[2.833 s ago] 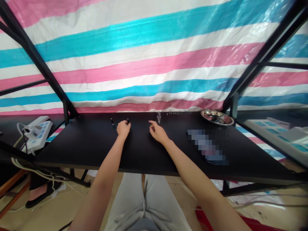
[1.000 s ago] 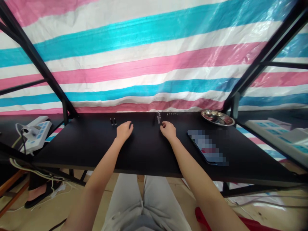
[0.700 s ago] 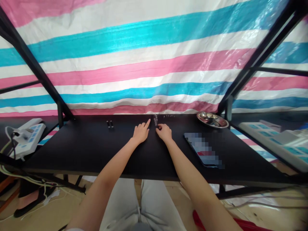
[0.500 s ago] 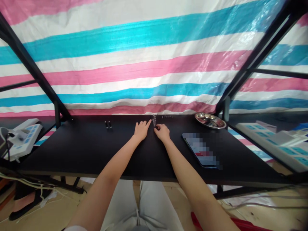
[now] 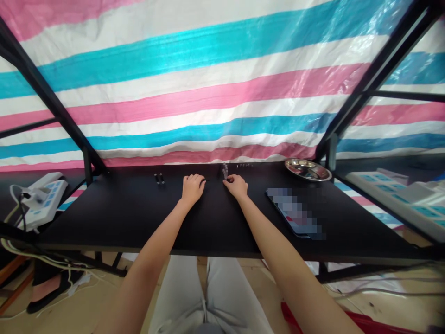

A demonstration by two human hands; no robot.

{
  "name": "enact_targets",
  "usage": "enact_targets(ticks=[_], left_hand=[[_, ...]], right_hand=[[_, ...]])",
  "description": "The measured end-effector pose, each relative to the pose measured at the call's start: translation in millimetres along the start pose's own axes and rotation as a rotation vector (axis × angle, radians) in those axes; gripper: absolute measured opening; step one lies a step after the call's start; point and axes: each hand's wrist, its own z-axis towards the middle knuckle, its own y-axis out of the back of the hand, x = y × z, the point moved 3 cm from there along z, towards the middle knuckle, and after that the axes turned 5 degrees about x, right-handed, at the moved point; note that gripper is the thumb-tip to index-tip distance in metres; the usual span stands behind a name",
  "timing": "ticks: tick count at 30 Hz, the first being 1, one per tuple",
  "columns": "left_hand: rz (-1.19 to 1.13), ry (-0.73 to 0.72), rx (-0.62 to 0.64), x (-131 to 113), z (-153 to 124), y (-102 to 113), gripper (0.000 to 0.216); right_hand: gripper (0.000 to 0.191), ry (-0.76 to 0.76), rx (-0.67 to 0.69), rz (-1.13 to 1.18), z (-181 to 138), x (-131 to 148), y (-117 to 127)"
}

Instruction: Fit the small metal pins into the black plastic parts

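Note:
My left hand (image 5: 193, 189) is closed above the black tabletop, left of centre. A small dark stick-like piece (image 5: 206, 180) pokes out between its thumb and finger, hard to make out against the black top. To the right, my right hand (image 5: 237, 186) has its thumb and finger pinched together at the near end of a short row of small, shiny greyish pieces (image 5: 225, 170). What that pinch holds, if anything, is too small to tell. Several similar tiny pieces (image 5: 244, 165) lie behind it, near the back edge. Two small dark cylinders with light ends (image 5: 159, 179) lie further left.
A round metal plate (image 5: 308, 175) stands at the back right. In front of it lies a phone-like slab (image 5: 294, 218), partly blurred out. White power strips (image 5: 45, 199) sit beyond the table's left side, with a black frame post (image 5: 86, 164) at the corner. Striped sheeting hangs behind.
My left hand has moved left, away from the row of pieces, and its fingers have curled from spread to closed. My right hand stays by the row. The view has shifted slightly.

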Motion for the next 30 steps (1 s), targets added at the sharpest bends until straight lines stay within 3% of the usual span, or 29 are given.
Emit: enact_targets(ticks=[4, 12, 19, 26, 30], left_hand=[[-0.17, 0.09, -0.052, 10.4, -14.9, 6.2, 0.015], [-0.392, 0.119, -0.184, 14.6, -17.6, 11.4, 0.012], [-0.463, 0.104, -0.108, 8.9, -20.6, 1.5, 0.015], [-0.5, 0.139, -0.129, 10.5, -22.2, 1.4, 0.017], [-0.519, 0.156, -0.155, 10.9, -21.8, 1.6, 0.018]], right_hand=[[0.024, -0.044, -0.02, 0.004, -0.3, 2.0, 0.2], [0.023, -0.066, -0.031, 0.001, -0.2, 2.4, -0.1], [0.022, -0.056, -0.041, -0.014, 0.0, 4.2, -1.0], [0.016, 0.026, -0.024, -0.049, -9.1, 8.7, 2.1], [0.013, 0.21, 0.074, -0.04, -18.0, 17.7, -4.0]])
